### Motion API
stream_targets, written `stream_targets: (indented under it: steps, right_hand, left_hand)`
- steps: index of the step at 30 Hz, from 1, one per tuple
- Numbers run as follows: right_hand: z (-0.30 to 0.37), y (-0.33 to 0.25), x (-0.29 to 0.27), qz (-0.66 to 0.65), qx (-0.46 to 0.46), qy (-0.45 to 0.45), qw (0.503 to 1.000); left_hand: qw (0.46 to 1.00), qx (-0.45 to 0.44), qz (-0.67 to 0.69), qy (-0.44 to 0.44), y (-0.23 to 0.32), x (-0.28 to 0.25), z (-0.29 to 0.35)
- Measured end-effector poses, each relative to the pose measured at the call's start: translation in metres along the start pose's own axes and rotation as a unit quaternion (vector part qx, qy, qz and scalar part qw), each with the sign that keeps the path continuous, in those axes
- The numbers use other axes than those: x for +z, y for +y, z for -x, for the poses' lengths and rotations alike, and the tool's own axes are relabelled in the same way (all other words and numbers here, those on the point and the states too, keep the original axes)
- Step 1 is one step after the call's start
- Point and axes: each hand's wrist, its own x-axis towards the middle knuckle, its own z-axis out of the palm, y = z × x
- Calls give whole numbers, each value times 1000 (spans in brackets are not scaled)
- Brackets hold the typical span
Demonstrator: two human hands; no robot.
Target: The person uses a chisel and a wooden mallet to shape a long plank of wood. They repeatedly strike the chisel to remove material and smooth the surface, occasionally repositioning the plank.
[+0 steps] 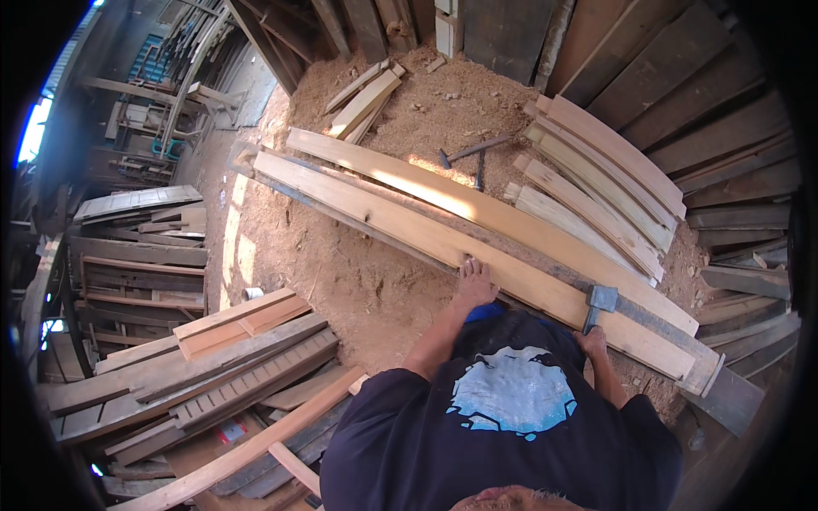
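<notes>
A long, pale wooden plank (pixel 366 216) runs slantwise from far left to near right in front of me. My left hand (pixel 475 283) lies on its near edge with fingers stretched out, holding nothing. Further right, my right hand (pixel 590 340) is closed round the lower end of a tool with a blocky grey metal head (pixel 602 297). That head rests over the plank, and its exact kind is unclear. Beneath and beside the plank shows a dark grey beam (pixel 656 327), with a bracket-like end piece (pixel 709 377) at the near right. A second pale plank (pixel 400 176) lies along the far side.
Two hammers (pixel 477 152) lie on sawdust beyond the planks. Several cut boards (pixel 588 192) are stacked at right, near dark boards leaning on the wall (pixel 716 136). Piled timber (pixel 256 366) fills the near left. Short offcuts (pixel 366 102) lie at the far side.
</notes>
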Motion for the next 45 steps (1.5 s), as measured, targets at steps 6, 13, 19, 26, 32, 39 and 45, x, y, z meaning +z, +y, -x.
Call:
stream_targets:
  steps: [6,13,19,26,32,39,45]
  right_hand:
    - [5,-32,-10,22,73,-6,997]
    - [-3,-36,26,-49,20,3,999]
    - [3,-176,40,-224,75,19,971]
    - [-34,-208,114,-29,33,112,993]
    - [-22,-260,73,-49,148,-42,987]
    - [-34,-225,88,7,144,-29,989]
    - [-27,-259,71,-52,169,-48,983]
  left_hand:
    - [996,36,-53,-59,3,-22,-15]
    - [984,99,67,-129,-46,-109,-107]
    - [994,111,16,18,-144,-159,-209]
    - [991,85,-98,-38,-242,-168,-305]
    - [982,-28,-16,-187,-306,-142,-393]
    - [965,-46,-53,-253,-345,-101,-443]
    - [974,-70,38,-210,-337,-124,-463]
